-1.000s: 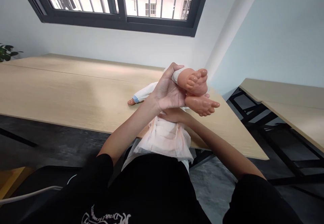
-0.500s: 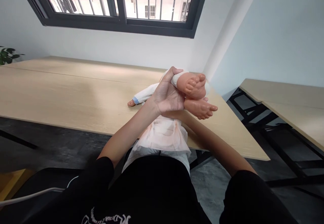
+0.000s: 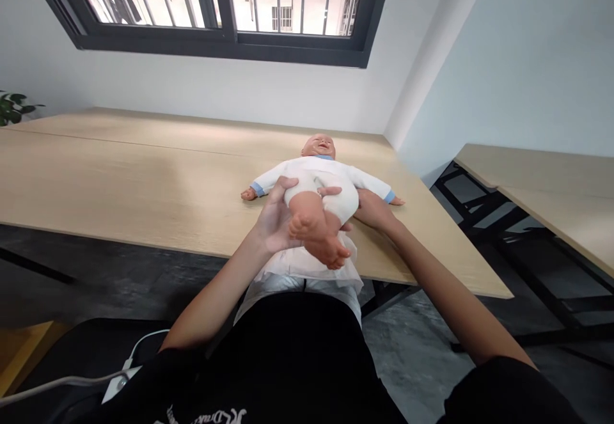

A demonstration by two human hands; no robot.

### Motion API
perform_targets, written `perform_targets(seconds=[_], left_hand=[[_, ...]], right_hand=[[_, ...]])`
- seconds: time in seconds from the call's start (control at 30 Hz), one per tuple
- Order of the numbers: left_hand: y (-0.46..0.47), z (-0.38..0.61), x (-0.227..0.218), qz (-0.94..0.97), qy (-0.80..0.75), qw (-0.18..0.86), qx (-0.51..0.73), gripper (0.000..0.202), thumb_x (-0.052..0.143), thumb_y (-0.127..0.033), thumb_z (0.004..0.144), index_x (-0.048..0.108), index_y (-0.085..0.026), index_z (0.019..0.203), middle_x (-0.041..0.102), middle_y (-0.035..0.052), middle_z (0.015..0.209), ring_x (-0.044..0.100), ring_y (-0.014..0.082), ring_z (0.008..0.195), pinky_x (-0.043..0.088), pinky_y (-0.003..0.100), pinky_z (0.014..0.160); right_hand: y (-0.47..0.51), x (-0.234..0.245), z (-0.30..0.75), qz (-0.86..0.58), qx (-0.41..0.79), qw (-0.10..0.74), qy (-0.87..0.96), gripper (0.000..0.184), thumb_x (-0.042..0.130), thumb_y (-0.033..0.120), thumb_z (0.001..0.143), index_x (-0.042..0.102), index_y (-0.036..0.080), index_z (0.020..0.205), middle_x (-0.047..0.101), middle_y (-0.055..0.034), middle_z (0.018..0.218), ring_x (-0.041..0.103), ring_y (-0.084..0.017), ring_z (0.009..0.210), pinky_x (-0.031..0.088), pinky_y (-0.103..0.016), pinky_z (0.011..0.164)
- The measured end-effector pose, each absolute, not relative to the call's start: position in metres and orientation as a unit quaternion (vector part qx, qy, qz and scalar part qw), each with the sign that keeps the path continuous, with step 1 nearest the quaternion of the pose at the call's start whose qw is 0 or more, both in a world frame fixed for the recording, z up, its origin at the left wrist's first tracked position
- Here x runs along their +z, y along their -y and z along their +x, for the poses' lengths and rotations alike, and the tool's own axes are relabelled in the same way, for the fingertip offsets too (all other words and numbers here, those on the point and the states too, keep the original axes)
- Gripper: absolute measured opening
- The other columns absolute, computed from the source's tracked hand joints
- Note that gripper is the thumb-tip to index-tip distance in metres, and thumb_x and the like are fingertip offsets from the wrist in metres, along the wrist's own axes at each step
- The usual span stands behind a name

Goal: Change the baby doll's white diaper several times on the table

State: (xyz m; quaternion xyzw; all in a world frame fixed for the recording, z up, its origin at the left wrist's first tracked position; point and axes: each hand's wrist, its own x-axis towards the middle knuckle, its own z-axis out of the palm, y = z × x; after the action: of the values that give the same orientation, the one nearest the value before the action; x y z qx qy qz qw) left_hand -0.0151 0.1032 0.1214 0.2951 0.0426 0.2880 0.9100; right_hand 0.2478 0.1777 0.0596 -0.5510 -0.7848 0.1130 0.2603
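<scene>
A baby doll (image 3: pixel 311 165) in a white long-sleeved top with blue cuffs lies on its back, head toward the window, arms spread out. Its white-clothed legs bend up toward me, the bare feet crossed. At the left side of these legs, my left hand (image 3: pixel 275 222) cups a leg with its thumb on top. My right hand (image 3: pixel 374 210) grips the other leg from the right, its thumb over the white cloth; its other fingers are mostly hidden. Below the feet, an opened white diaper (image 3: pixel 288 267) hangs at the table's front edge, partly covered.
The doll rests on a long pale wooden table (image 3: pixel 119 174) beneath a barred window (image 3: pixel 297 43). Another table (image 3: pixel 542 168) stands to the right across a gap. At lower left are a black chair (image 3: pixel 86 341), a white cable and a yellow wooden piece (image 3: pixel 29 347).
The doll's legs have come down and left, toward me, and its head and right-side arm now show. My left hand has moved down and left; my right hand has come into view.
</scene>
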Motion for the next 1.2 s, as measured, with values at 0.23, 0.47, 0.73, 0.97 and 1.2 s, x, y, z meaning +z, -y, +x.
perform_targets(seconds=[0.23,0.47,0.73,0.97,1.2], left_hand=[[-0.07,-0.006,0.08,0.233,-0.083,0.92,0.305,0.071,0.039,-0.069,0.092,0.069,-0.012,0.122,0.069,0.0248,0.122,0.065,0.0429,0.12,0.047,0.059,0.105],[-0.059,-0.005,0.035,0.187,-0.115,0.911,0.349,0.075,0.035,-0.064,0.093,0.067,-0.009,0.133,0.074,0.0215,0.112,0.068,0.0434,0.114,0.053,0.055,0.101],[-0.056,0.006,0.041,0.168,-0.144,0.903,0.368,0.072,0.03,-0.067,0.099,0.074,-0.013,0.117,0.075,0.0165,0.11,0.065,0.0363,0.122,0.054,0.045,0.102],[-0.065,0.026,0.04,0.096,-0.142,0.876,0.452,0.089,0.024,-0.086,0.09,0.074,-0.014,0.106,0.066,0.0199,0.133,0.053,0.0381,0.137,0.047,0.055,0.109],[-0.094,0.021,0.041,0.148,-0.114,0.891,0.414,0.099,0.013,-0.084,0.092,0.075,-0.007,0.104,0.072,0.0229,0.116,0.063,0.0404,0.123,0.053,0.052,0.1]], right_hand=[[-0.176,0.058,0.276,-0.612,0.031,0.238,0.753,0.03,0.05,0.028,0.095,0.074,0.013,0.106,0.07,-0.0153,0.121,0.062,-0.032,0.118,0.044,-0.046,0.107],[-0.112,0.07,0.244,-0.627,0.196,0.384,0.648,0.045,0.048,0.058,0.096,0.065,0.02,0.111,0.074,-0.0098,0.09,0.07,-0.03,0.086,0.054,-0.046,0.087],[-0.083,0.073,0.204,-0.555,0.401,0.424,0.593,0.059,0.066,0.052,0.081,0.052,0.02,0.129,0.067,-0.0128,0.128,0.065,-0.032,0.116,0.057,-0.045,0.092],[-0.089,0.099,0.223,-0.546,0.443,0.46,0.542,0.035,0.06,0.052,0.076,0.065,0.022,0.093,0.073,-0.0071,0.107,0.065,-0.034,0.104,0.055,-0.046,0.091],[-0.087,0.103,0.219,-0.553,0.446,0.459,0.534,0.029,0.063,0.049,0.073,0.065,0.023,0.086,0.073,-0.0066,0.102,0.064,-0.034,0.101,0.055,-0.045,0.09]])
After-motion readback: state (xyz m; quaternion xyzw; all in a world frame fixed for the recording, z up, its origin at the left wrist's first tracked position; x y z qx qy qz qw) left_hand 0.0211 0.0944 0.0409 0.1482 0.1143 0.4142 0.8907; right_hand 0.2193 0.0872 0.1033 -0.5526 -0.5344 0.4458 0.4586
